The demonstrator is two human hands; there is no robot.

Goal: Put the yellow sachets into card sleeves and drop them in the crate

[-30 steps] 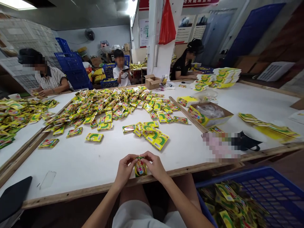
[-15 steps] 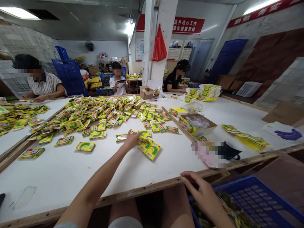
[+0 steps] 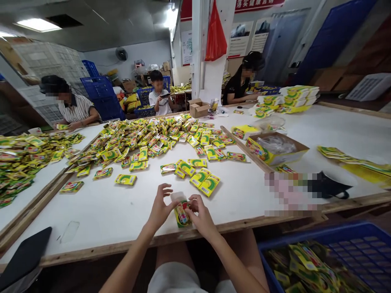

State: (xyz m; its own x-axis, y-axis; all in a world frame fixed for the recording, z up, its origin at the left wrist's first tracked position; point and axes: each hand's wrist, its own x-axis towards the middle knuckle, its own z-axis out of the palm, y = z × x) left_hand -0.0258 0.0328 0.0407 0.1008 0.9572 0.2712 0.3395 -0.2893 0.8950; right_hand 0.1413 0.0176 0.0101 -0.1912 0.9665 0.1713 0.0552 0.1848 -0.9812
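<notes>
A small yellow, green and red packet (image 3: 181,211) stands upright between both my hands, just above the near edge of the white table (image 3: 100,211). My left hand (image 3: 159,205) pinches its left side, fingers partly spread. My right hand (image 3: 200,215) grips its right side. A white flap sticks up from the packet's top. A small cluster of like packets (image 3: 200,177) lies on the table just beyond my hands. Further back spreads a big heap of packets (image 3: 143,136).
A blue crate (image 3: 342,256) holding packets sits low at my right. An open cardboard box (image 3: 276,148) and flat packet stacks (image 3: 351,158) lie on the right. Three people sit at the far side. A dark object (image 3: 23,256) rests at the near left corner.
Half a second ago my left hand reached out to the packet cluster and my right hand was over the blue crate. Both hands have come back together on one packet.
</notes>
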